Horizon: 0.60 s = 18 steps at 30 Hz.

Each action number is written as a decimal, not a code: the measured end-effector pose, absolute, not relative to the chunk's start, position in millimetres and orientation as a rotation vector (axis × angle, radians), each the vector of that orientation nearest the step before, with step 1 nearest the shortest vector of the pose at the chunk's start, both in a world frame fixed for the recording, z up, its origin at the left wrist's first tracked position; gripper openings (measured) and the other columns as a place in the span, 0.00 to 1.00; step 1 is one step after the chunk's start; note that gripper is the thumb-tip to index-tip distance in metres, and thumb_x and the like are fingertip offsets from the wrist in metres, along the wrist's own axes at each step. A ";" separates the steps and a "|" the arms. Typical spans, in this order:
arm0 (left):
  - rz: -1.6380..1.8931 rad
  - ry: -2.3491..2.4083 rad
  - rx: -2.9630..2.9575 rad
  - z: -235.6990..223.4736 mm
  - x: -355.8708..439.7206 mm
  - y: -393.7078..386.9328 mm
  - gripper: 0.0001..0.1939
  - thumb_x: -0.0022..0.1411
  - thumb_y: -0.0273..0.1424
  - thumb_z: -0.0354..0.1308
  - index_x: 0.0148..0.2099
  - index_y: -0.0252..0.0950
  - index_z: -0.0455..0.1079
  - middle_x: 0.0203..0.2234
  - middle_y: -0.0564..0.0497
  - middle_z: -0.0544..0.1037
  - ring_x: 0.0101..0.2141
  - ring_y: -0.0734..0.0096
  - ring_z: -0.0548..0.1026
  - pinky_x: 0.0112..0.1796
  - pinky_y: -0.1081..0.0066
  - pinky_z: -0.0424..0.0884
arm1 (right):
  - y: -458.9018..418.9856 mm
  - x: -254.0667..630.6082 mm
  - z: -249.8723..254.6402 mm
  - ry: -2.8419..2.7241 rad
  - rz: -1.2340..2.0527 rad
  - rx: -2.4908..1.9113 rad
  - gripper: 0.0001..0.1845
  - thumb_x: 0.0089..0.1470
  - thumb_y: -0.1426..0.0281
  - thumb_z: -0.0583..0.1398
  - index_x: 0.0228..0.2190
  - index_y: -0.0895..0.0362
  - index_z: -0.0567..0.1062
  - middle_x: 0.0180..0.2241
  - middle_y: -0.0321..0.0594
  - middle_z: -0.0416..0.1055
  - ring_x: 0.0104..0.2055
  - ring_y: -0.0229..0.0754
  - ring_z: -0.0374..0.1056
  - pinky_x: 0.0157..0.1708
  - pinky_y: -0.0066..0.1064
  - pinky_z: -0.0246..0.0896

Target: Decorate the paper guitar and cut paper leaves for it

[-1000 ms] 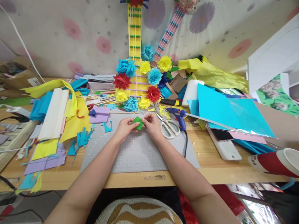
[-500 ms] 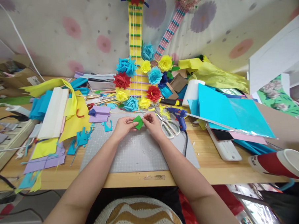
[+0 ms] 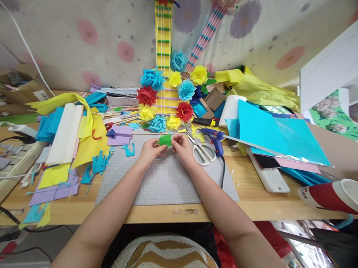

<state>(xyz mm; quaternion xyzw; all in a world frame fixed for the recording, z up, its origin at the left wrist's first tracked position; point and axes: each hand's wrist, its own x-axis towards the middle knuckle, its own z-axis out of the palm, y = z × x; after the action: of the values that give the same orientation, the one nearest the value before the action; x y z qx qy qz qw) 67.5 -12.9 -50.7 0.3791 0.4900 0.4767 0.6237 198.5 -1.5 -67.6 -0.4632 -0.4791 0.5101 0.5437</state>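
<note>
The small green sheet, apparently paper (image 3: 165, 140), is suspended between both hands above the upper part of the grey gridded cutting mat (image 3: 165, 184). The left hand (image 3: 150, 149) pinches its left side, thumb in front, gap closed to the sheet's thickness. The right hand (image 3: 182, 147) has thumb and forefinger drawn together at its right edge; the remaining fingers are curled, and contact behind the sheet cannot be confirmed.

CAUTION: Unequal pull between the two pinches may tear or crease the sheet, if it is as thin as it looks. Releasing one side may let it twist or drop.

CAUTION: The metal scissors with off-white handles (image 3: 195, 142) lie just beside the right hand. A rightward sweep could knock them or bring skin against a blade.

WARNING: The blue glue gun (image 3: 216, 142) lies beyond the scissors; its temperature cannot be determined. If hot, its nozzle could burn. Snagging its black cord (image 3: 223, 173) with the right forearm could drag it.
</note>
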 end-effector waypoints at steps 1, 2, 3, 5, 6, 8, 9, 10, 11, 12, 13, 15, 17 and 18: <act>1.097 1.137 0.883 -50.8 66.9 -12.4 0.20 0.34 0.32 0.68 0.32 0.32 0.67 0.22 0.52 0.75 0.25 0.70 0.75 0.24 0.73 0.72 | -2.2 198.9 -66.4 -1.160 1.230 -1.098 0.15 0.40 0.63 0.59 0.30 0.54 0.61 0.25 0.30 0.59 0.23 0.31 0.55 0.19 0.24 0.53; 1.096 1.148 0.896 -50.8 66.3 -12.0 0.20 0.34 0.32 0.68 0.32 0.32 0.67 0.22 0.52 0.74 0.24 0.71 0.75 0.24 0.73 0.72 | -2.6 199.5 -65.8 -1.179 1.241 -1.099 0.15 0.39 0.63 0.59 0.30 0.54 0.61 0.25 0.30 0.59 0.23 0.31 0.55 0.20 0.24 0.53; 1.098 1.157 0.904 -50.6 65.9 -11.7 0.20 0.34 0.32 0.68 0.32 0.32 0.67 0.22 0.53 0.74 0.24 0.71 0.75 0.24 0.73 0.72 | -2.6 200.2 -65.7 -1.193 1.249 -1.100 0.15 0.39 0.64 0.59 0.31 0.54 0.61 0.25 0.30 0.60 0.24 0.32 0.56 0.20 0.24 0.54; 1.111 1.159 0.901 -50.5 65.5 -11.7 0.19 0.35 0.33 0.67 0.32 0.32 0.67 0.22 0.53 0.74 0.24 0.71 0.74 0.24 0.72 0.72 | -1.3 201.6 -67.2 -1.189 1.243 -1.104 0.16 0.38 0.64 0.60 0.30 0.54 0.61 0.23 0.29 0.60 0.23 0.32 0.56 0.21 0.24 0.54; 1.118 1.151 0.893 -50.5 65.7 -11.9 0.19 0.36 0.33 0.67 0.32 0.32 0.67 0.23 0.53 0.74 0.24 0.70 0.74 0.23 0.72 0.72 | -0.2 202.1 -68.5 -1.172 1.232 -1.105 0.15 0.37 0.65 0.60 0.29 0.54 0.61 0.22 0.28 0.59 0.22 0.31 0.56 0.21 0.24 0.54; 1.120 1.125 0.876 -50.7 66.4 -12.6 0.20 0.37 0.34 0.67 0.33 0.33 0.67 0.25 0.52 0.74 0.26 0.70 0.75 0.23 0.71 0.72 | 1.9 202.5 -71.3 -1.124 1.208 -1.101 0.15 0.37 0.64 0.60 0.28 0.54 0.60 0.21 0.27 0.58 0.21 0.31 0.55 0.21 0.24 0.53; 1.108 1.113 0.871 -50.9 67.1 -13.0 0.20 0.37 0.35 0.67 0.34 0.33 0.67 0.26 0.51 0.75 0.26 0.70 0.75 0.24 0.71 0.72 | 2.6 202.3 -72.2 -1.101 1.198 -1.095 0.16 0.37 0.64 0.60 0.28 0.54 0.60 0.21 0.27 0.58 0.21 0.31 0.55 0.21 0.24 0.53; 1.091 1.102 0.868 -51.1 67.8 -13.4 0.20 0.37 0.35 0.67 0.34 0.33 0.67 0.27 0.51 0.75 0.26 0.70 0.75 0.24 0.71 0.72 | 3.1 201.9 -72.8 -1.077 1.191 -1.090 0.16 0.37 0.63 0.61 0.27 0.54 0.60 0.21 0.27 0.58 0.21 0.30 0.55 0.20 0.24 0.53; 1.081 1.095 0.866 -51.2 68.6 -13.7 0.20 0.38 0.35 0.67 0.34 0.33 0.67 0.28 0.51 0.75 0.27 0.71 0.75 0.24 0.71 0.72 | 3.2 201.3 -72.8 -1.060 1.193 -1.085 0.16 0.36 0.63 0.61 0.27 0.54 0.60 0.22 0.27 0.58 0.20 0.30 0.55 0.20 0.24 0.54; 1.085 1.097 0.868 -51.4 69.4 -13.8 0.20 0.38 0.35 0.67 0.34 0.33 0.67 0.27 0.51 0.75 0.26 0.71 0.75 0.25 0.71 0.71 | 2.9 200.7 -72.2 -1.049 1.207 -1.082 0.17 0.36 0.63 0.61 0.27 0.54 0.60 0.22 0.27 0.58 0.20 0.30 0.55 0.20 0.25 0.54; 1.107 1.107 0.876 -51.6 70.0 -13.7 0.20 0.38 0.36 0.66 0.33 0.33 0.67 0.27 0.51 0.75 0.26 0.71 0.74 0.25 0.71 0.71 | 2.3 200.1 -71.2 -1.041 1.233 -1.079 0.17 0.36 0.63 0.62 0.27 0.54 0.60 0.22 0.27 0.59 0.20 0.30 0.55 0.20 0.25 0.55; 1.182 1.132 0.905 -51.9 70.4 -12.9 0.18 0.38 0.36 0.66 0.31 0.33 0.66 0.25 0.52 0.74 0.25 0.72 0.74 0.24 0.72 0.70 | 0.4 199.4 -68.3 -1.035 1.318 -1.068 0.19 0.36 0.63 0.62 0.30 0.54 0.61 0.21 0.26 0.60 0.20 0.30 0.56 0.21 0.25 0.55; 1.249 1.152 0.931 -51.6 69.7 -11.9 0.18 0.38 0.36 0.66 0.31 0.33 0.66 0.23 0.53 0.73 0.24 0.72 0.73 0.23 0.73 0.69 | -1.6 199.5 -65.0 -1.034 1.410 -1.046 0.21 0.35 0.64 0.63 0.33 0.53 0.61 0.20 0.25 0.61 0.20 0.30 0.57 0.21 0.24 0.55; 1.263 1.155 0.935 -51.2 69.2 -11.5 0.18 0.38 0.37 0.66 0.31 0.33 0.67 0.23 0.53 0.73 0.24 0.73 0.72 0.23 0.73 0.68 | -2.6 199.7 -63.6 -1.036 1.446 -1.030 0.23 0.34 0.65 0.64 0.34 0.53 0.61 0.19 0.25 0.61 0.20 0.30 0.58 0.21 0.24 0.55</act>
<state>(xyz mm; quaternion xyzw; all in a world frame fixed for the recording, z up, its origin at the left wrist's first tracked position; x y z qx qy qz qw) 69.2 -11.5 -51.2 0.3970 0.4903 0.5360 0.5610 199.7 -2.6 -63.6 -0.4291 -0.4316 0.6022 0.5167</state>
